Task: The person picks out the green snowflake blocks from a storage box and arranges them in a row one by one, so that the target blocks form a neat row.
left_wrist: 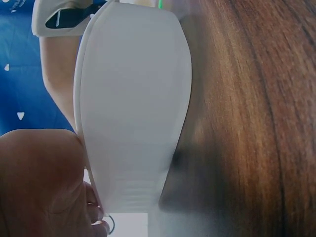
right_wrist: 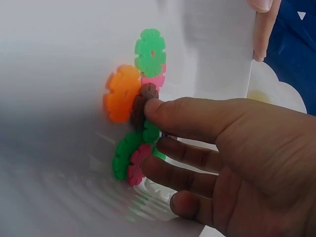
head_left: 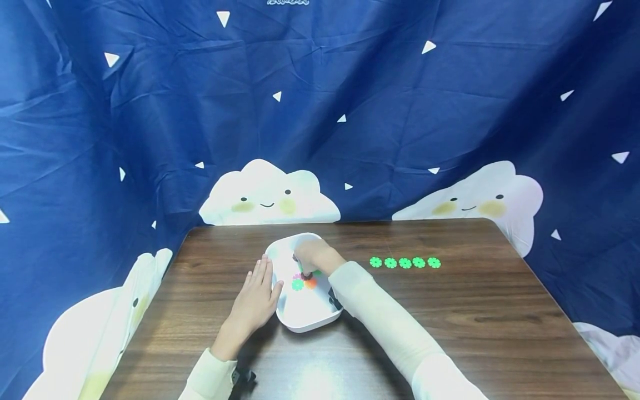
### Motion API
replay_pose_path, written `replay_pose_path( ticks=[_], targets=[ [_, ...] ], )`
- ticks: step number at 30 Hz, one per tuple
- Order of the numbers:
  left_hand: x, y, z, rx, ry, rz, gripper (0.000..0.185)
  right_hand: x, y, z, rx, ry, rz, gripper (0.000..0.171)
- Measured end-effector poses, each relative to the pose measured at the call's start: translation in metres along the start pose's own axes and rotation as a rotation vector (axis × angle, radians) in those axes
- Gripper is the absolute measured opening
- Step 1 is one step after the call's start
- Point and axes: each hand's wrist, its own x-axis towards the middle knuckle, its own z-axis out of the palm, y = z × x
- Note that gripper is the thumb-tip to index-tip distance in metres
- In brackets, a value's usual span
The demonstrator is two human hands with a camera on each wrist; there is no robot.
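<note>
Flower-shaped plastic pieces lie inside a white tray [head_left: 300,319]. My right hand [head_left: 314,256] reaches into it. In the right wrist view its thumb touches a brown flower piece [right_wrist: 139,111], and its loosely bent fingers are spread among the others, with a gap between thumb and forefinger. Around them are an orange piece [right_wrist: 121,95], a light green piece [right_wrist: 150,53], a dark green piece [right_wrist: 125,157] and a pink piece [right_wrist: 139,165]. My left hand [head_left: 256,300] rests with straight fingers along the tray's left rim.
Several green flower pieces [head_left: 404,263] lie in a row on the wooden table [head_left: 475,311], right of the tray. A blue curtain [head_left: 300,83] with white clouds hangs behind the table's far edge.
</note>
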Motion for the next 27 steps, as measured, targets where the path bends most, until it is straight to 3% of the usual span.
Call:
replay_pose_path(
  ticks=[7,16,27],
  targets=[
    [0.001,-0.002,0.000,0.020,-0.009,0.007,0.070,0.000,0.001,0.001,0.021,0.015,0.006,0.050],
    [0.002,-0.002,0.001,0.017,-0.036,0.005,0.071,-0.003,0.009,-0.001,0.194,0.058,-0.007,0.033],
    [0.002,-0.002,0.001,0.022,-0.030,0.016,0.070,-0.018,0.022,-0.008,0.209,0.188,-0.113,0.026]
  ],
)
